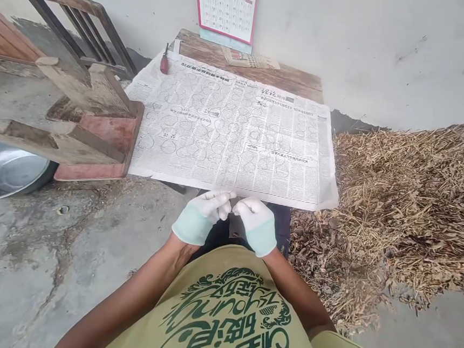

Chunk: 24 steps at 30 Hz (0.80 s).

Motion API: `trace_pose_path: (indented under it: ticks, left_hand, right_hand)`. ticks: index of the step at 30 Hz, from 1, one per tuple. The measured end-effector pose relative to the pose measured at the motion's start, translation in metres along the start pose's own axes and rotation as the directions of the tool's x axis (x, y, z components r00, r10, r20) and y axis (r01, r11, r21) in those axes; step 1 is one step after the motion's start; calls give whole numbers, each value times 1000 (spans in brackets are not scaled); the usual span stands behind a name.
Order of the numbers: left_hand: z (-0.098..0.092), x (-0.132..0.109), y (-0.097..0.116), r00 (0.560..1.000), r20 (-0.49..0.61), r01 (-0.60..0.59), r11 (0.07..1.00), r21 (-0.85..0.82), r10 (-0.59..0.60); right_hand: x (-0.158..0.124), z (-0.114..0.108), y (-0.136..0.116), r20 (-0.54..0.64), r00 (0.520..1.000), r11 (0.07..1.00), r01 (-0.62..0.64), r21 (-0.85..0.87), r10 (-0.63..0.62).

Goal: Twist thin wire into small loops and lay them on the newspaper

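At the foot of the head-worn view, the left hand (pixel 201 217) and the right hand (pixel 255 226) are held low over the lap, gloved in white with pale green cuffs. Both are narrowly cupped, their fingers loosely curled and almost meeting at the tips, and nothing is seen held in either. Neither hand is seen touching anything but the other, though the fingertips (pixel 230 196) are just short of the near edge of a broadsheet newspaper (pixel 227 130), the thing closest to them. That newspaper is spread flat and unfolded across a weathered wooden table (pixel 301 80), with its far corner reaching a red-handled screwdriver (pixel 165 62).

Dried plant stalks (pixel 409 195) are heaped on the floor to the right, their loose litter spreading right up beside the person's right knee, and they lie in an unsorted mass, with no bundles visible. To the left, a worn wooden stool (pixel 86 96) is tipped on its side on the cracked concrete floor (pixel 46 250), beside a steel basin (pixel 5 170). A folded paper (pixel 250 60) lies at the back of the table, under a wall calendar (pixel 226 8). The person's olive printed T-shirt (pixel 227 317) fills the lower edge of the view.
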<state>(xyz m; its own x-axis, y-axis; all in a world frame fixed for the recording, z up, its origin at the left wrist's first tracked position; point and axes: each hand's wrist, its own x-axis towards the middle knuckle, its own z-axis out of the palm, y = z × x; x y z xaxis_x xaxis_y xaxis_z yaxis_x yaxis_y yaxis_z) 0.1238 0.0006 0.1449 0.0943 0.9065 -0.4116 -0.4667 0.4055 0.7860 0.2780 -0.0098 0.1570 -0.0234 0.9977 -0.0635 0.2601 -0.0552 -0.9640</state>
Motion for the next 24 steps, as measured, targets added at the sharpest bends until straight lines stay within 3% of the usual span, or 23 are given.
trace_pose_path:
  ticks: [7,12,21,24]
  left_hand:
    - [-3,6,-8,1000,29,7,1000,20,-8]
    - [0,-1,-11,994,-40,-90,968,236,103]
    - [7,-4,-6,988,-115,-44,908,417,100]
    - [3,-4,-6,988,-123,-25,884,468,93]
  right_hand:
    - [1,-1,-2,21,998,998,-54,-37,55]
    - [2,-1,1,38,998,994,-51,-95,55]
    - [0,5,12,74,994,983,-67,-173,80]
    - [4,-7,9,102,995,941,34,-338,1]
